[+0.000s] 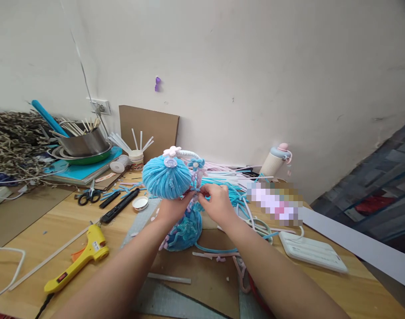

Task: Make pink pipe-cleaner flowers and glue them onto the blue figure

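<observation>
In the middle stands a craft piece made of fuzzy blue and pink pipe cleaners. Its ribbed blue ball [167,179] carries a pink flower [172,151] and a shiny oval gem on top. A blue flower [196,165] hangs from a white twisted stem beside the ball. Below is a rounded blue base [185,232]. My left hand [178,206] is closed under the ball, its fingertips at the stem. My right hand [217,201] pinches a thin blue pipe cleaner [194,189] there, close to the left fingertips. What exactly the left fingers grip is partly hidden.
A yellow glue gun [85,259], black scissors [89,195] and a black cutter [120,205] lie left. Blue pipe cleaners [233,192] pile up behind my right hand. Right are a white power bank [313,251] and a bottle [273,161]. Cardboard [202,277] covers the table in front.
</observation>
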Motion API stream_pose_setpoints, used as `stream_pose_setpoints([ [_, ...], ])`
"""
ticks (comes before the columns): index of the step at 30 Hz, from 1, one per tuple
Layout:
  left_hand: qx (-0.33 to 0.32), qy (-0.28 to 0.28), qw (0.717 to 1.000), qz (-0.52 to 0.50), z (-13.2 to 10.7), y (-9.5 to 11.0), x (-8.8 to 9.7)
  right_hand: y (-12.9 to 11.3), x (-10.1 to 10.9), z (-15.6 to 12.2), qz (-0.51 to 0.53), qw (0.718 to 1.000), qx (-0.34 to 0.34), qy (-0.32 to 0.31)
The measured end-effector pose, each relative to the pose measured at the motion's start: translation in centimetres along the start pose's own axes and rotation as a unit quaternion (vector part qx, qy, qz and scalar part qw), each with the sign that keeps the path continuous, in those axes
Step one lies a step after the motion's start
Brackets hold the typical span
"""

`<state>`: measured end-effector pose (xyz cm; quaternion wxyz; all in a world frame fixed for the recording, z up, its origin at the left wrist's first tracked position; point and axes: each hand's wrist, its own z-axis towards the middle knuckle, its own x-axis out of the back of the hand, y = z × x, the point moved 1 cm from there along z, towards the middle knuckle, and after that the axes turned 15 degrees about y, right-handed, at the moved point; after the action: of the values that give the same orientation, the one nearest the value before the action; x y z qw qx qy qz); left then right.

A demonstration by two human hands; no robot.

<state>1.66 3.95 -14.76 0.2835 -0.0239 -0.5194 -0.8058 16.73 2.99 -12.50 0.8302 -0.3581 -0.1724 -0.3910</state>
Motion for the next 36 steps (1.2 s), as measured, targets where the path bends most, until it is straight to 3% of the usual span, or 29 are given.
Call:
stream_pose_setpoints([
  [7,0.004,0.018,1.000,0.000,-0.1,0.2,-0.2,-0.5,-0.6,-0.3,-0.018,0.999,-0.006,0.045],
  [11,0.010,0.018,1.000,0.010,0.1,0.0,0.0,-0.2,-0.4,-0.4,-0.014,1.000,-0.006,0.028],
  [18,0.026,0.019,0.999,0.006,0.4,0.1,0.0,0.2,-0.6,-1.1,-0.015,0.997,-0.078,0.002],
  [29,0.056,0.017,0.998,-0.002,0.3,-0.3,-0.1,0.8,-2.8,-1.3,0.179,0.964,-0.180,0.075],
  [36,0.059,0.022,0.998,-0.028,0.1,0.4,-0.1,0.7,-3.4,-1.1,0.195,0.954,-0.210,0.085],
])
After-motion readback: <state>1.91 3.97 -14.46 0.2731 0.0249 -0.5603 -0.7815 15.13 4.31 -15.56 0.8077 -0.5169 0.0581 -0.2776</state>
